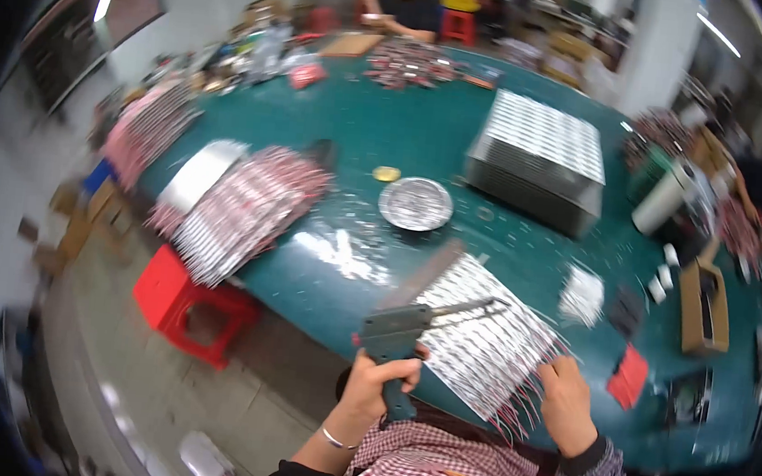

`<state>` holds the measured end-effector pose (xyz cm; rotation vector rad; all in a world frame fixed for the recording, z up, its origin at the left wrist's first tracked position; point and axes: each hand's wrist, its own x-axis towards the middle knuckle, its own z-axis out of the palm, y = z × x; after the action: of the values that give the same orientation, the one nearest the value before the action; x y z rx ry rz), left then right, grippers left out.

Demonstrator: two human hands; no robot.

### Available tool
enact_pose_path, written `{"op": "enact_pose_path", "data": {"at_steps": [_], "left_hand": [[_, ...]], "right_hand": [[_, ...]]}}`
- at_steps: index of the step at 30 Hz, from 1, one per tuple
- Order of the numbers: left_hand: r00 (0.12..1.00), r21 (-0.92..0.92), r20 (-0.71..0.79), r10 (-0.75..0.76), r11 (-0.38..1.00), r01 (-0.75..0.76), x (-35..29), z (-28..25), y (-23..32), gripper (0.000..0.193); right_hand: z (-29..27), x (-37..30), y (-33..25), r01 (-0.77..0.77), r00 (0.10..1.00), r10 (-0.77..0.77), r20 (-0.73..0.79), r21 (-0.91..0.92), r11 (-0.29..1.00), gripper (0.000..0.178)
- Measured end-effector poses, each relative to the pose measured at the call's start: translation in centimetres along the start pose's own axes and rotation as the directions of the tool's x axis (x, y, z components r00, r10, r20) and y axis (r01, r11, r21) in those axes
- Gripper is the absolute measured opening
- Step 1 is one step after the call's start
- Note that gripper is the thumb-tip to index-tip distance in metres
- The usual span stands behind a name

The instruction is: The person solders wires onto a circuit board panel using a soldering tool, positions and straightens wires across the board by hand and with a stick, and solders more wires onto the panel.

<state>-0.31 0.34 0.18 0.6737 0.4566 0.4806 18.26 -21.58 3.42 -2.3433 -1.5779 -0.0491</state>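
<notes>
My left hand (377,389) is wrapped round the grip of a dark green pistol-shaped tool (396,328). Its slim tip points right, over a silvery white panel of many narrow strips (482,328) at the table's near edge. Red and white wires (516,408) stick out along the panel's right and near sides. At that right edge my right hand (566,401) has its fingers curled in among the wires; what exactly they pinch is too blurred to make out. Along the panel's far left side runs a brownish bar (423,276).
On the green table (354,127) stand a round metal dish (415,204), a tall panel stack (538,157) and, left, a wired panel pile (243,203). White bits (583,295), a red packet (628,376) and a cardboard box (703,307) lie right. A red stool (189,303) stands left. Other people sit beyond.
</notes>
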Motion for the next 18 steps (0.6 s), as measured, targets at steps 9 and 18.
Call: {"op": "enact_pose_path", "data": {"at_steps": [9, 18], "left_hand": [[0.996, -0.037, -0.045, 0.077, 0.996, -0.079, -1.4, 0.1, 1.1, 0.027], [0.995, 0.001, -0.030, 0.097, 0.995, -0.097, -1.7, 2.2, -0.3, 0.032]], "right_hand": [[0.8, 3.4, -1.7, 0.056, 0.998, -0.055, -0.012, 0.102, 0.993, 0.025], [4.8, 1.8, -0.3, 0.126, 0.990, -0.104, -0.098, 0.246, 0.961, 0.029]]}}
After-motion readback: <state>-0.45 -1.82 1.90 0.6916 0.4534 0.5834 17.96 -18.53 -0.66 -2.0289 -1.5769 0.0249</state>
